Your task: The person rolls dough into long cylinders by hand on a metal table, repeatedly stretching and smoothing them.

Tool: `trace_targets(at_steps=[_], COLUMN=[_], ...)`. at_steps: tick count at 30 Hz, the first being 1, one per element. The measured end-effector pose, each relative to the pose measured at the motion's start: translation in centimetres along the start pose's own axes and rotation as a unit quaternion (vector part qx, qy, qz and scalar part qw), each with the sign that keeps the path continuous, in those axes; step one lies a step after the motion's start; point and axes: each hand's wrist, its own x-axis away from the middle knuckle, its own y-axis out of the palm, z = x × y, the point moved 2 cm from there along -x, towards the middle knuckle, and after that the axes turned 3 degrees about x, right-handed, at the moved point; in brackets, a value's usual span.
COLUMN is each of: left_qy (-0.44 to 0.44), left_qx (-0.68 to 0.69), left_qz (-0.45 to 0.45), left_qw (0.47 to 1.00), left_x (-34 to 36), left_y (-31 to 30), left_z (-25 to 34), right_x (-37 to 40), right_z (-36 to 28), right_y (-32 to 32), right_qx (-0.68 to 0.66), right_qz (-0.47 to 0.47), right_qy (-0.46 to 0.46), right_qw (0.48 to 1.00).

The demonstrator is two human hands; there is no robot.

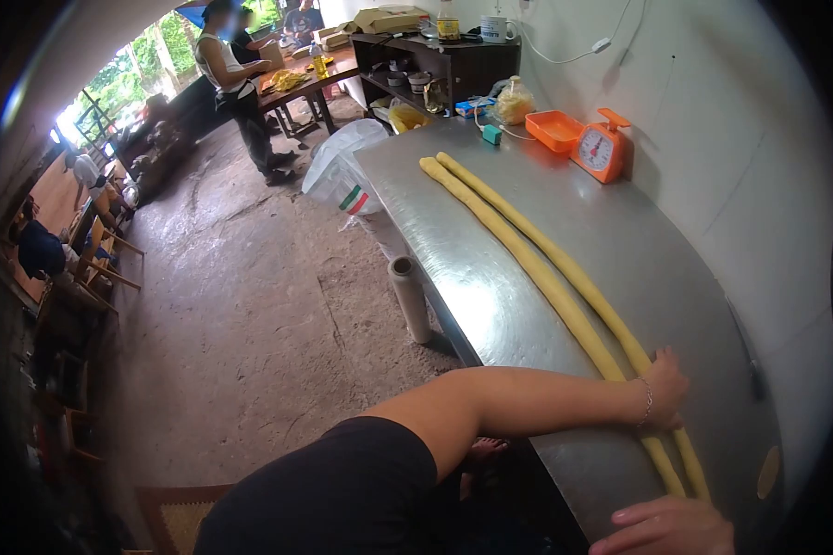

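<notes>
Two long yellow dough ropes (537, 264) lie side by side along the steel tabletop, running from the far end toward me. My left hand (665, 390), with a bracelet at the wrist, rests across the near part of the ropes. Its fingers look apart, partly hidden behind the back of the hand. At the bottom edge my right hand (665, 527) is held with fingers stretched out, close to the near ends of the ropes. A small flat yellowish piece (767, 472) lies on the table to the right.
Beyond the ropes stand an orange kitchen scale (600, 148), an orange tray (553, 130) and a bag of yellowish food (515, 100). A dark tool (748, 347) lies by the wall. A roll of film (409, 301) stands on the floor. Several people are farther back.
</notes>
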Motion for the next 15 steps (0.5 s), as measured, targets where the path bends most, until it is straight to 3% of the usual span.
trace_targets(at_steps=[3, 7, 9, 11, 15], left_qy=[0.000, -0.001, 0.001, 0.004, 0.003], left_qx=[-0.004, -0.003, -0.003, -0.011, -0.019], left_qz=[0.005, 0.006, 0.013, 0.018, 0.024], left_qw=[1.000, 1.000, 1.000, 1.000, 1.000], left_x=[0.1, 0.4, 0.5, 0.7, 0.7], left_y=[0.2, -0.2, 0.0, -0.3, -0.3], left_z=[-0.1, -0.1, 0.0, 0.0, -0.1], right_x=[0.7, 1.3, 0.8, 1.2, 0.1], right_z=[0.1, -0.2, -1.3, -1.9, -1.8], right_y=[0.3, -0.5, -2.0, -0.7, -1.0], right_qx=[0.019, 0.063, 0.029, 0.021, 0.092], right_qz=[0.124, 0.089, -0.002, 0.041, 0.040], right_qy=[0.006, 0.011, 0.107, 0.127, -0.011], right_qw=[0.992, 0.994, 0.994, 0.991, 0.995])
